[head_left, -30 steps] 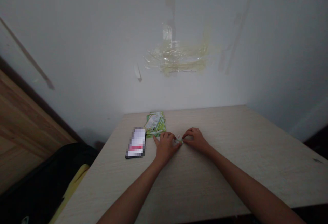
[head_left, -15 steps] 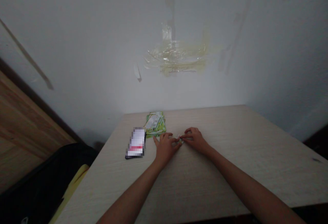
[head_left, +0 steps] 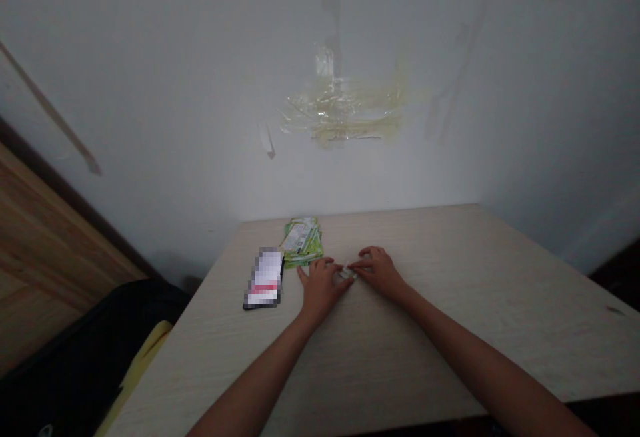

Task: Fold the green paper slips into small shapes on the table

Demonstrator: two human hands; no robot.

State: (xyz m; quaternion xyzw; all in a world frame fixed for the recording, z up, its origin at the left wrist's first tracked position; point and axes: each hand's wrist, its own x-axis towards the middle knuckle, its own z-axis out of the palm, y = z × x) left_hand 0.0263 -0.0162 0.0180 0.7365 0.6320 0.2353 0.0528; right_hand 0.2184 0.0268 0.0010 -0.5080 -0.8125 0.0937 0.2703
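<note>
In the head view, the left hand [head_left: 320,290] spans a small pale piece [head_left: 345,274] below the frame's centre, thumb and finger either side — likely steadying it — while the right hand [head_left: 383,274] touches its far edge, grip unclear; green packets [head_left: 304,240] and phone [head_left: 265,277] lie left, seemingly leaving working room.

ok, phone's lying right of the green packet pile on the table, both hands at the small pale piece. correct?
Wrong side: the head view shows the phone lying left of the green packet pile on the table. Left hand and right hand are both at the small pale piece, as stated.
</note>
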